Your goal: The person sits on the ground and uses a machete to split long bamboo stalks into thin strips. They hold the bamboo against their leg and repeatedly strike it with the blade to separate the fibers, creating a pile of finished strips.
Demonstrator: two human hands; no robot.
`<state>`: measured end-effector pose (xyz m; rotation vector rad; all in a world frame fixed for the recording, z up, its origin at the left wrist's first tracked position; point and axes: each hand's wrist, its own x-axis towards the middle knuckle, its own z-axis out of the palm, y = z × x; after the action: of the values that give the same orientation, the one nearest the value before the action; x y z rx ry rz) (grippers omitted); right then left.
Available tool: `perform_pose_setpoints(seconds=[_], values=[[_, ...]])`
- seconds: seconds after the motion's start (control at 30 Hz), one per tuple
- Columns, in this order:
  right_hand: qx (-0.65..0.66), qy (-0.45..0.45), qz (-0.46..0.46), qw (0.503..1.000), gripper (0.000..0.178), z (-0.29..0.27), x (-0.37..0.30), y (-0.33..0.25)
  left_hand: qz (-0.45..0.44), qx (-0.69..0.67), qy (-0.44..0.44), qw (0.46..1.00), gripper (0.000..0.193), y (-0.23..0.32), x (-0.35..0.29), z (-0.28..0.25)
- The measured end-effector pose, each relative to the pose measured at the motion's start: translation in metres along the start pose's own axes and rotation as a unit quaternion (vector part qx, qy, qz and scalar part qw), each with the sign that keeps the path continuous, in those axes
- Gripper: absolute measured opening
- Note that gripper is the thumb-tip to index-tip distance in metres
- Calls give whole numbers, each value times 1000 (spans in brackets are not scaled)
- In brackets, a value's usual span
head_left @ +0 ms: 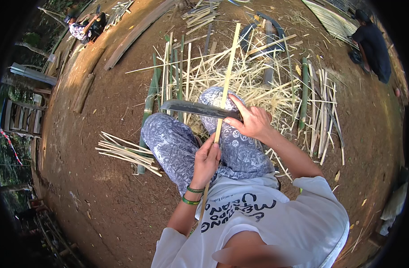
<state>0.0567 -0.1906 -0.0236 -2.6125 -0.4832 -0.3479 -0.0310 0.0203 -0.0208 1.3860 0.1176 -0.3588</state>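
Pinching narrow pale bamboo strip [231, 56] between thumb and fingers of left hand [206, 158], low over lap. Holding strip lengthwise, from white T-shirt [314, 214] up past knees. Gripping machete [191, 108] in right hand [254, 120], hiding hilt; stretching index finger forward beside strip, laying thumb near crossing of blade and strip. Cannot tell exact contact of index fingertip with strip. Pointing blade leftward across strip, above grey patterned trousers [166, 138]. Wearing green bracelets [190, 201] on left wrist. Sitting knees bent, facing heap of bamboo shavings [213, 73] on brown dirt ground [101, 192]. Seeing small stack of split strips [126, 152] just left of left knee; green bamboo pole [304, 94] right of heap; crouching people [372, 44] farther off, upper left and upper right.
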Motion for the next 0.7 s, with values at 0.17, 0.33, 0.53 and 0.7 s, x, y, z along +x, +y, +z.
perform_pose_setpoints(seconds=[0.17,0.33,0.53,0.7], values=[[2,-19,-31,999,89,-12,-5,-16,19,8,21,1000,37,-1,0,-3],[-8,10,-52,999,94,-6,-5,-14,34,16,15,999,28,12,18,7],[-40,22,-58,997,93,-2,-3,-11,21,-9,17,1000,33,5,21,2],[-19,7,-31,999,93,1,-7,-14,4,-2,16,1000,41,3,13,-4]])
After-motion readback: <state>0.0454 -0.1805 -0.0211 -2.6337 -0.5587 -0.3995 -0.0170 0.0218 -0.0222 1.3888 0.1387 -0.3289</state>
